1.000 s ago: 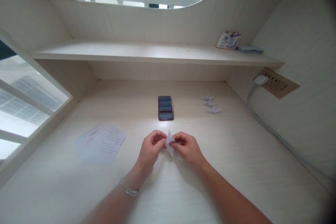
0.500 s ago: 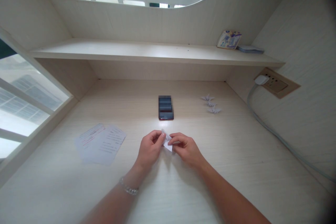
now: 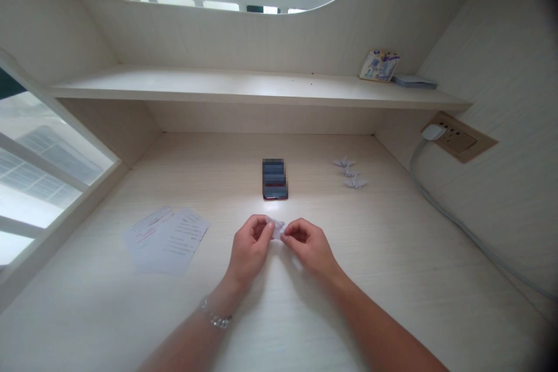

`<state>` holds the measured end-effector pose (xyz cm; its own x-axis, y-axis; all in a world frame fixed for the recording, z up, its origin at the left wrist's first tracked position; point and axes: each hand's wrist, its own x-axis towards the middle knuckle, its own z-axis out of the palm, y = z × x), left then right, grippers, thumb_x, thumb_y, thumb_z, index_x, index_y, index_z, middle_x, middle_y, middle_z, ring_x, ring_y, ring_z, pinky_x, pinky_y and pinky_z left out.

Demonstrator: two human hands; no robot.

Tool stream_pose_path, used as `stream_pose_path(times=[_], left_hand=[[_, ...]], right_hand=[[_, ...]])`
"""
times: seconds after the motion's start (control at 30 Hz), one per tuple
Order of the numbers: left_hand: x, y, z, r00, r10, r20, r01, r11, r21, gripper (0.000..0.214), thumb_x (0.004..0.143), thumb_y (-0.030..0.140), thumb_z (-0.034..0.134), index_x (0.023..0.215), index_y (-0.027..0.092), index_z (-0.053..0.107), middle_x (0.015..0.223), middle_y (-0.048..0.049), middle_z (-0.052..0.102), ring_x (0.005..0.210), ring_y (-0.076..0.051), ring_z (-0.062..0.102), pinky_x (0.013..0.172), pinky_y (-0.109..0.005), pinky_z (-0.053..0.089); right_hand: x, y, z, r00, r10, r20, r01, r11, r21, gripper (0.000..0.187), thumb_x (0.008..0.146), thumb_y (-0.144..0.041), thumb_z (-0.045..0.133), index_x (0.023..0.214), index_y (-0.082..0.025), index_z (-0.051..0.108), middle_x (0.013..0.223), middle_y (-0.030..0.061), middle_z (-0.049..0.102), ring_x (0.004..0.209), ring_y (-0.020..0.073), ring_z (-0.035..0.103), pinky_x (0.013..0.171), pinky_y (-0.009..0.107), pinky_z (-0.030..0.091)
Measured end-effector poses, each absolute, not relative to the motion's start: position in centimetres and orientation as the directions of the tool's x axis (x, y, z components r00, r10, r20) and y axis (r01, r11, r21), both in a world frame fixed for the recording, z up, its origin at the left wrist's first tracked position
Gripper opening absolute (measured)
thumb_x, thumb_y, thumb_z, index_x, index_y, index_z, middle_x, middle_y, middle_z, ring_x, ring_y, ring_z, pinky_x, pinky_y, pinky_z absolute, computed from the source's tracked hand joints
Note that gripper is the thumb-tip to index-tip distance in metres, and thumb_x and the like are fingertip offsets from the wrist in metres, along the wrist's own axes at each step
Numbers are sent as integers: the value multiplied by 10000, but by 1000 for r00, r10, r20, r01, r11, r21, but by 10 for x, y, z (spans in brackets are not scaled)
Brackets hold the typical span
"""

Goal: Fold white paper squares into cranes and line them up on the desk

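Note:
A small folded piece of white paper (image 3: pixel 277 228) is held between my two hands, just above the desk. My left hand (image 3: pixel 250 247) pinches its left side, thumb on top. At its right edge the thumb and forefinger of my right hand (image 3: pixel 310 244) are pinched together on the paper. My fingers cover part of the folds. Beyond my hands lies a phone (image 3: pixel 275 179) with a blurred screen. Three folded paper cranes (image 3: pixel 349 173) stand in a column to the right of the phone.
Sheets of paper with writing (image 3: pixel 168 241) lie overlapping on the left of the desk (image 3: pixel 209 157). A cable (image 3: pixel 453 218) runs down the right side from a wall socket (image 3: pixel 460 138). Above the desk's back, a shelf (image 3: pixel 244 86) carries a small printed packet (image 3: pixel 379 66).
The paper has been turned or folded, so its lower point no longer hangs down between my hands. My right fingers have shifted to the paper's right edge.

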<state>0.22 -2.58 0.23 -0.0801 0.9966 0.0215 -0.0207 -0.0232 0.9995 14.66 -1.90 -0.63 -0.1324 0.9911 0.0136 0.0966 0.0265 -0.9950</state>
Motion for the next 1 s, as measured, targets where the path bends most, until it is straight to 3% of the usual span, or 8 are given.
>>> stream_pose_path(times=[0.2,0.37,0.57,0.8,0.9,1.0], left_hand=[[3,-27,1,-29,1000,6,-7,-6,1000,169,757,276,609,878,169,560,719,2,599,677,-124,570,621,-214,440],[1,-26,-2,-90,996,-12,108,22,994,250,687,300,679,888,169,610,553,47,513,513,-87,477,469,-176,360],[2,-24,-1,-128,988,-88,-51,82,995,344,655,301,709,946,169,580,555,45,566,528,-98,543,502,-185,414],[3,-25,2,-110,987,-115,-174,95,980,396,667,282,704,997,170,516,687,-12,656,637,-130,617,602,-223,468],[3,-24,1,-117,986,-117,-201,92,975,393,670,273,704,992,169,503,666,0,637,610,-115,594,587,-213,460],[2,-24,-1,-138,984,-109,-200,80,976,371,676,270,702,977,173,510,642,17,611,600,-105,570,576,-202,448]], right_hand=[[147,-18,-9,-138,990,32,102,46,-994,76,706,-247,626,713,-181,589,695,14,608,643,159,561,614,273,447],[145,-20,-9,-139,990,15,59,23,-998,147,717,-300,644,721,-182,555,689,9,580,640,155,545,598,267,441],[144,-19,-10,-58,998,-11,75,-7,-997,205,687,-314,681,716,-186,524,669,6,561,624,154,529,573,266,429],[146,-20,-6,-71,997,-12,186,2,-983,263,727,-320,646,943,-181,592,643,-10,536,591,140,502,558,257,407],[148,-20,-5,-76,996,49,293,69,-954,199,730,-329,641,854,-174,650,659,-3,510,588,132,478,550,252,393],[149,-19,-6,-80,994,81,278,100,-955,156,739,-323,627,756,-168,636,762,27,565,676,149,532,587,249,420]])
